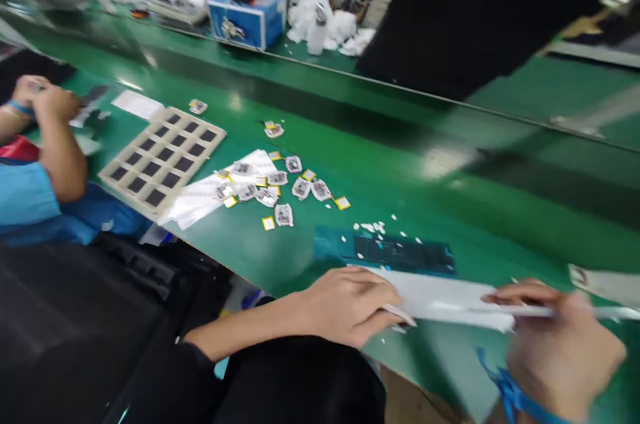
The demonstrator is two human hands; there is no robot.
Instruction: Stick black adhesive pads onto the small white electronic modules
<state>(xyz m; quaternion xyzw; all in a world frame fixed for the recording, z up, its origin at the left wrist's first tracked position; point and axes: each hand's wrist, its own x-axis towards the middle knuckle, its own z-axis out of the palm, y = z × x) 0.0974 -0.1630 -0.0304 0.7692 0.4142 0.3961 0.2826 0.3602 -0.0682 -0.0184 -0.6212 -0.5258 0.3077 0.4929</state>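
Near side of the dark pad (405, 255): the white strip (445, 293), long axis roughly parallel, spans between the nearer left hand (347, 304), fingers pinching a white piece (401, 314), and the right hand (565, 337), fingers grasping a slender tool (530, 311).

A: What colour is the tabletop (240, 247)?
B: Green, flecked with white scraps (373, 227) around a dark mat (420, 254) with a teal end.
A: And the strip (445, 294)?
B: White, like the papers (205, 201).
A: Is the tray (170, 196) patterned?
B: Yes, cream with rows of blackish squares (170, 180).
A: The little parts (284, 215)?
B: Silvery grey; their tabs (269, 223) are white, bordered in yellow.
A: Any blues?
B: Plenty: the box (245, 21) is vivid blue, the wristband (513, 397) is bright blue, and another person's sleeve (27, 194) is lighter blue.
A: Blackest thing?
B: That panel (480, 31), solid black.
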